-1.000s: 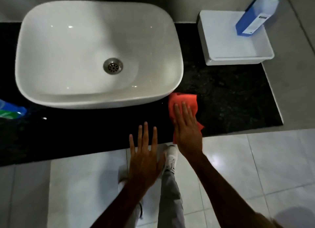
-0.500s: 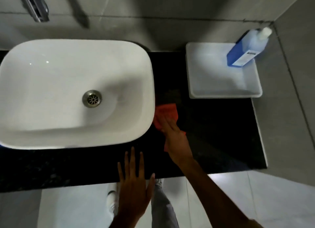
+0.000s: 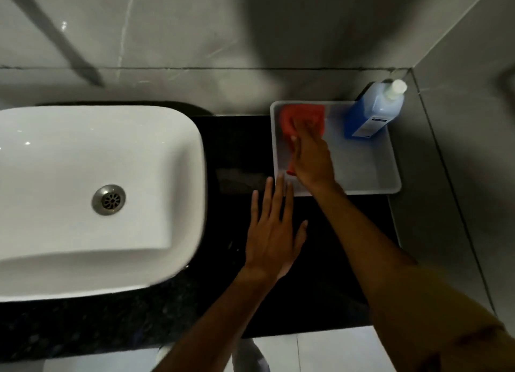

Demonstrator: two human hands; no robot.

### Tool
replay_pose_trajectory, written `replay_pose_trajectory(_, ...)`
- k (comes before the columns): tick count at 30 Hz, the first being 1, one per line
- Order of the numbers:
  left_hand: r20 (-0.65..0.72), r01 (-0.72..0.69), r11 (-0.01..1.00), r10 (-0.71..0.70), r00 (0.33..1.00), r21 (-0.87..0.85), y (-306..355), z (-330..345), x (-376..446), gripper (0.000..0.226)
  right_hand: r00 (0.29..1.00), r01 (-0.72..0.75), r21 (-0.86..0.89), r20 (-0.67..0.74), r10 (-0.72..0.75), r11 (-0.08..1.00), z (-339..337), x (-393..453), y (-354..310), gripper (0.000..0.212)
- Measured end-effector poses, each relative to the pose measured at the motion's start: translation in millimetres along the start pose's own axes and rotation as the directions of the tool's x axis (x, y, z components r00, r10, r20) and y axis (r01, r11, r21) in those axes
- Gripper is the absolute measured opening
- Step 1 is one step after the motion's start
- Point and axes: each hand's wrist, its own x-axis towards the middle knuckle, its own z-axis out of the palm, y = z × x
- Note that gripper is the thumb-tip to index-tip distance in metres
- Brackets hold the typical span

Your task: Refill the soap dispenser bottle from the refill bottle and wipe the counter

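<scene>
Two hands: both in view over the dark counter (image 3: pixel 237 149), each reaching in from the near edge.
Right hand (image 3: pixel 310 155): laid on the red cloth (image 3: pixel 302 118) inside the white tray (image 3: pixel 370 176); fingers blurred, appearing extended flat over the cloth rather than curled round it.
Left hand (image 3: pixel 274 232): fingers straight and spread, palm down over the counter just in front of the tray's near left corner; holds nothing; whether it touches the surface cannot be told.
Red cloth: in the far left part of the tray, partly covered by the right hand, with a small strip showing at the hand's left side.
White tray: shallow, rectangular, on the counter's far right end, against the back wall and beside the side wall.
Blue bottle (image 3: pixel 370 112): translucent blue with a white cap and a pale label, standing at the tray's far right corner and leaning toward the corner of the walls; whether its base sits inside the tray or on the rim cannot be told.
Sink (image 3: pixel 69 176): white vessel basin with a metal drain (image 3: pixel 109 199), on the counter's left part, well apart from the tray.
Counter: black speckled stone; a bare stretch lies between sink and tray.
Walls: grey tile behind and to the right.
Floor (image 3: pixel 320 352): pale tile visible below the counter edge.
</scene>
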Motion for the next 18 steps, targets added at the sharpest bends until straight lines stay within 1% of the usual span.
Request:
replay_pose_trajectory(1, 0.009, 0.006, 1.000, -0.006, 1.000, 0.013, -2.6, 3.7, 3.0, 0.080, 0.999, -0.001, -0.036, 0.046, 0.002, 0.999, 8.3, 7.4, 2.7, 0.054)
replay_pose_trajectory(4, 0.017, 0.001, 1.000, -0.002, 1.000, 0.030, -13.0, 16.9, 3.9, 0.082, 0.988, -0.039, -0.068, 0.149, 0.049, 0.997, 32.2, 24.1, 16.0, 0.057)
replay_pose_trajectory(5, 0.016, -0.007, 0.999, 0.006, 1.000, 0.039, -16.0, 19.4, 3.3, 0.082, 0.984, -0.024, -0.122, 0.174, 0.045, 0.992, 36.4, 26.1, 18.9, 0.059)
replay_pose_trajectory(7, 0.003, -0.019, 0.999, 0.019, 1.000, 0.044, -19.8, 21.8, 3.3, 0.083, 0.983, 0.055, -0.276, 0.186, -0.002, 0.960, 41.3, 30.2, 30.3, 0.062)
replay_pose_trajectory(10, -0.010, -0.029, 0.999, 0.029, 1.000, 0.023, -19.5, 24.1, 4.4, 0.084, 0.977, 0.111, -0.382, 0.209, -0.031, 0.917, 44.3, 33.3, 45.1, 0.065)
replay_pose_trajectory(12, -0.015, -0.032, 0.999, 0.033, 0.999, 0.029, -18.2, 26.5, 2.7, 0.085, 0.974, 0.114, -0.409, 0.224, -0.022, 0.905, 48.7, 33.5, 48.7, 0.066)
replay_pose_trajectory(14, 0.031, -0.029, 0.999, 0.028, 0.999, 0.014, -19.5, 20.9, 5.2, 0.085, 0.971, 0.110, -0.407, 0.239, -0.010, 0.907, 48.3, 36.6, 43.0, 0.067)
replay_pose_trajectory(16, 0.062, -0.011, 0.999, 0.009, 0.998, 0.030, -16.9, 12.4, 7.3, 0.086, 0.963, 0.083, -0.420, 0.269, 0.036, 0.904, 40.4, 32.9, 35.9, 0.068)
replay_pose_trajectory(18, 0.050, -0.018, 1.000, 0.017, 0.999, 0.002, -10.1, -2.1, -2.0, 0.086, 0.972, 0.034, -0.413, 0.226, 0.066, 0.910, 25.6, 14.8, 28.0, 0.066)
